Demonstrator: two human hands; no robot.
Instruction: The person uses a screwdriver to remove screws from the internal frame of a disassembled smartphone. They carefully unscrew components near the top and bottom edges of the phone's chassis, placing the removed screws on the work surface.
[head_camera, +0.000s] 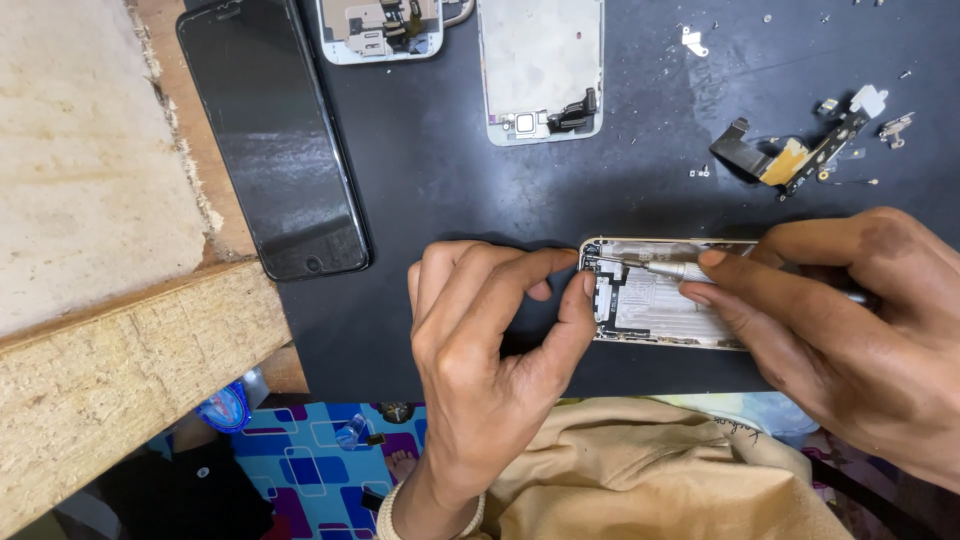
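Two bare hands at work: left hand (480, 350), right hand (850, 320). One opened gold-edged phone body (655, 305), one slim silver screwdriver (665, 268), one intact black glass phone (272, 135), two white display frames (540, 65) (380, 28), one black-and-tan flex cable part (800, 155).

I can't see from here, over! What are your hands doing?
Left hand pinching the opened phone at its end. Right hand holding a small screwdriver, tip inside the phone. Loose parts lie beyond, clear of both hands.

Black phone (275, 140) at ten o'clock, screen dark and glossy, lying half on the wooden edge, half on the dark mat (450, 190). Two detached white screen panels (540, 65) face down at twelve o'clock, side by side.
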